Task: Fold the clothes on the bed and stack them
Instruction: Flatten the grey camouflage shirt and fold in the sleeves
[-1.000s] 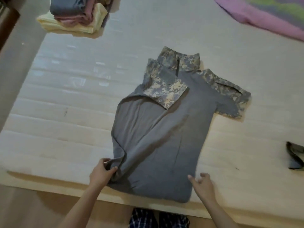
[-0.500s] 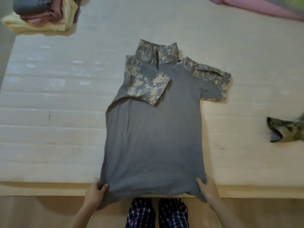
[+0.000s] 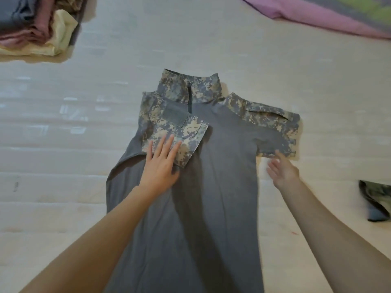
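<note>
Pale, ridged bedding covers the bed (image 3: 63, 187) from edge to edge. At its middle lies a grey shirt (image 3: 211, 197), spread flat with its camouflage collar (image 3: 190, 85) toward the far side and its body running out of view at the near edge. The shirt's left sleeve (image 3: 184, 132) is folded inward across the chest, while the right sleeve (image 3: 273, 121) lies spread out to the right. The person's left hand (image 3: 160, 163) rests flat on the folded sleeve, fingers straight and slightly spread, holding nothing. The right hand (image 3: 282, 170), blurred, reaches to the near hem of the right sleeve with its fingers loosely extended and nothing in its grasp; whether a fingertip touches the cloth cannot be told. A stack of folded clothes (image 3: 36, 32) in grey, pink and pale yellow sits at the far left corner, well apart from the shirt. A pink blanket (image 3: 317, 15) crosses the far right, and a crumpled camouflage garment (image 3: 374, 199) lies at the right edge.
</note>
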